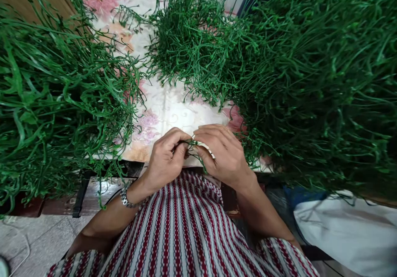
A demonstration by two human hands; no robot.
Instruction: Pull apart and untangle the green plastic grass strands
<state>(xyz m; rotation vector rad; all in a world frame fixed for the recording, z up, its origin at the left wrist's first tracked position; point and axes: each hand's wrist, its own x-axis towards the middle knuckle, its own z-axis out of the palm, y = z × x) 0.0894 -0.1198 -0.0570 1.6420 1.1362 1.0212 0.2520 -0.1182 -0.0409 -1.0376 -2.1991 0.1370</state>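
Note:
Thin green stems, which look like plastic plant stems, meet between my two hands just above the front edge of the cloth. My left hand (169,152) is closed, its thumb and bent fingers pinching a small green stem (194,143). From the other side my right hand (223,155) curves in, thumb and fingertips closing on the end of the same stem. A loose strand hangs below my right thumb. The exact spot where the fingertips meet the stem is partly hidden.
Large heaps of similar stems lie to the left (62,99), at the back (192,41) and to the right (325,95). Beneath is a flowered cloth (173,107). A white sack (347,231) sits low on the right. A wooden bench edge (58,202) shows at the left.

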